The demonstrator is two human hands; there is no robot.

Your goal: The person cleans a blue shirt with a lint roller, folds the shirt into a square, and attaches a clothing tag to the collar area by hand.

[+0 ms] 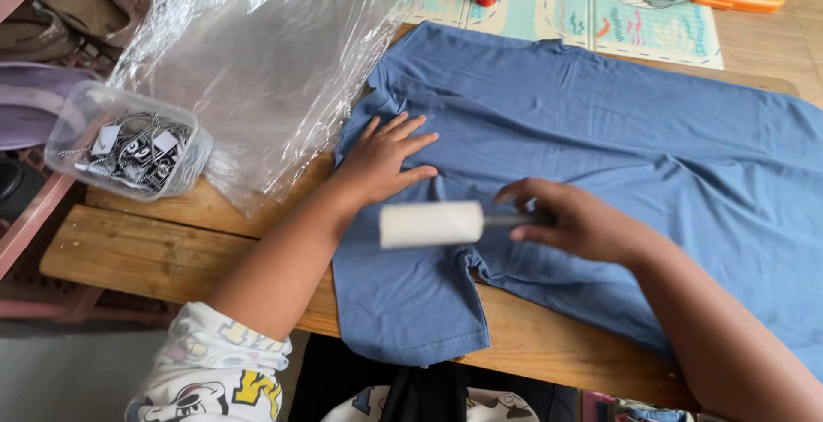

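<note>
Two bare hands work over a blue T-shirt (600, 148) spread on the wooden table (146, 251): left hand (381, 161) flat, fingers splayed on the cloth; right hand (574, 221) gripping a white lint roller (431, 224) just above the shirt's sleeve

- One view only, from a camera worn on the person's head; it looks steeply down and forward over the wooden table (163, 255); no second view shares the scene
- It sits close; both forearms enter from the bottom edge, the left hand (381, 161) and right hand (579, 221) near mid-frame
- The blue shirt (600, 139) fills the centre and right; the patterned floor mat (549, 6) lies beyond the table's far edge, at the top of the frame
</note>
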